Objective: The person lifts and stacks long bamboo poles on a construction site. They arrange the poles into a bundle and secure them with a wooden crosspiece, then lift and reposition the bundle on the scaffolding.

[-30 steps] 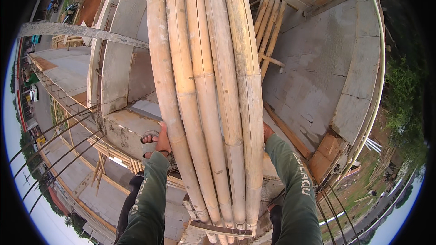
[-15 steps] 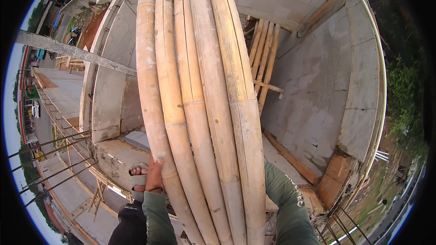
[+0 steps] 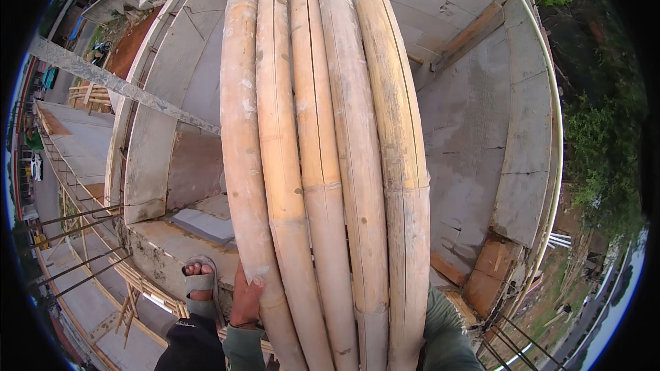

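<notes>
A row of several long bamboo poles [image 3: 323, 213] lies side by side, running from the far edge down toward me across the middle of the head view. My left hand [image 3: 245, 297] grips the leftmost pole from its outer side. Its thumb presses on the top, while the other fingers are hidden beneath. My right forearm, in a green sleeve [image 3: 445, 326], reaches up along the right side of the row. The right hand itself is hidden behind the poles.
A sandalled foot [image 3: 200, 282] stands on the wall ledge left of my hand. Grey block walls [image 3: 460, 130] enclose a deep space under the poles. Steel bars [image 3: 75, 233] stick out at left and lower right. A concrete beam [image 3: 124, 86] crosses at upper left.
The bamboo row has shifted right and toward me in the view, my left hand along with it. More of the sandalled foot shows. The poles in the space below are now mostly covered.
</notes>
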`<act>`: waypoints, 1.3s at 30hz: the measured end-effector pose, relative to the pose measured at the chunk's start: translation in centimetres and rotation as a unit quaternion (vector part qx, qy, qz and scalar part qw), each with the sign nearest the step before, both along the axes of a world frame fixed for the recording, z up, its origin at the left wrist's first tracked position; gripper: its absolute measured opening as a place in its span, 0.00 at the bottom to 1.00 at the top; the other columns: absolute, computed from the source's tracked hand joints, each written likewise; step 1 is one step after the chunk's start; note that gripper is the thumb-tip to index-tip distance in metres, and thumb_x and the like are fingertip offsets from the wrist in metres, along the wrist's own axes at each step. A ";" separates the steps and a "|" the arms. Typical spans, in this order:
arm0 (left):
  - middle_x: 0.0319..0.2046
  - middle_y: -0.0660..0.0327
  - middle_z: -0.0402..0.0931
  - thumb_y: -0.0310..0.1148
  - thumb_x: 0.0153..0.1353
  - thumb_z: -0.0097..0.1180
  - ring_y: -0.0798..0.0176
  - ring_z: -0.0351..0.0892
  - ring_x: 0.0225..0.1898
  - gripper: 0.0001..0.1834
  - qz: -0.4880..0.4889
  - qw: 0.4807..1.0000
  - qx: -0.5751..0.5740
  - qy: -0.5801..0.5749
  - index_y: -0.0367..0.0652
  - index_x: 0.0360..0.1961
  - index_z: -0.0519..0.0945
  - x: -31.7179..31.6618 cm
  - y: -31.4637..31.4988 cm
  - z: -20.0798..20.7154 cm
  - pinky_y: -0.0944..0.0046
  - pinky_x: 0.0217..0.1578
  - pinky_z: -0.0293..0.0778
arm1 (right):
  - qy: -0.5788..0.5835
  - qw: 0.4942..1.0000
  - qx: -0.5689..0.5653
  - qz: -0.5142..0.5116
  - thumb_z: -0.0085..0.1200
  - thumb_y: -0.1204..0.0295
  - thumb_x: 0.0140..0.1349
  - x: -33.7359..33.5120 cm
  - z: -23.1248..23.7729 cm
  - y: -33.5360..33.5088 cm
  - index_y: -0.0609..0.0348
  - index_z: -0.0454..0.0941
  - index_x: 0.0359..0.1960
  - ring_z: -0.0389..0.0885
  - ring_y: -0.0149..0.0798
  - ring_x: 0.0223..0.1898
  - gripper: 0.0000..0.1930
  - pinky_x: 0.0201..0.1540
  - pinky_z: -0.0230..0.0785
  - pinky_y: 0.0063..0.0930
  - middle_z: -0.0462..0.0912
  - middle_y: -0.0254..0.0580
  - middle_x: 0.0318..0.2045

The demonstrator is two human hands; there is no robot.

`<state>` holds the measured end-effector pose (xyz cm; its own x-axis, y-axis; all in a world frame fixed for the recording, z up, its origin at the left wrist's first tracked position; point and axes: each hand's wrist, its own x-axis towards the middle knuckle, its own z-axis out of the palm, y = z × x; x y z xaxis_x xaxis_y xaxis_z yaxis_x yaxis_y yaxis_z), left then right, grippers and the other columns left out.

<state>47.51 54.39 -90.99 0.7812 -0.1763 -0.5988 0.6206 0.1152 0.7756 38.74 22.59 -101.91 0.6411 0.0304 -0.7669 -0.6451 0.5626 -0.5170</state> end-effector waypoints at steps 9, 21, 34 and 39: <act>0.57 0.56 0.68 0.39 0.64 0.50 0.62 0.69 0.56 0.31 -0.042 0.997 -0.013 -0.057 0.36 0.64 0.60 7.2 -6.6 3.2 0.62 0.56 0.67 | -0.072 0.992 -0.082 -0.057 0.31 0.27 0.56 5.3 5.4 -6.5 0.65 0.52 0.68 0.59 0.51 0.66 0.54 0.66 0.54 0.44 0.58 0.59 0.66; 0.54 0.52 0.70 0.52 0.60 0.57 0.60 0.71 0.52 0.39 -0.153 0.984 -0.005 -0.089 0.33 0.62 0.63 23.2 -20.7 -1.7 0.60 0.52 0.69 | -0.133 0.976 -0.159 -0.067 0.30 0.26 0.55 17.8 6.2 -14.0 0.65 0.51 0.68 0.57 0.51 0.67 0.54 0.66 0.53 0.44 0.57 0.59 0.66; 0.51 0.54 0.71 0.57 0.63 0.51 0.61 0.71 0.52 0.37 -0.150 0.970 0.158 -0.111 0.36 0.59 0.62 14.3 -11.6 -5.4 0.61 0.54 0.66 | 0.000 0.970 -0.102 -0.222 0.39 0.25 0.52 4.2 9.8 -9.6 0.66 0.51 0.68 0.54 0.51 0.68 0.57 0.67 0.51 0.45 0.57 0.60 0.66; 0.52 0.58 0.71 0.51 0.65 0.51 0.65 0.70 0.51 0.32 -0.131 0.986 0.072 0.074 0.36 0.58 0.66 4.9 -7.5 -4.9 0.63 0.54 0.65 | 0.037 0.977 -0.187 -0.094 0.69 0.48 0.45 -3.7 12.3 -4.7 0.68 0.57 0.65 0.66 0.47 0.62 0.52 0.62 0.59 0.35 0.68 0.53 0.59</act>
<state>52.37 46.86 -95.85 0.6219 -0.2640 -0.7372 0.7227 -0.1690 0.6702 35.05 17.93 -89.65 0.5510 -0.3746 -0.7457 -0.5914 0.4551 -0.6657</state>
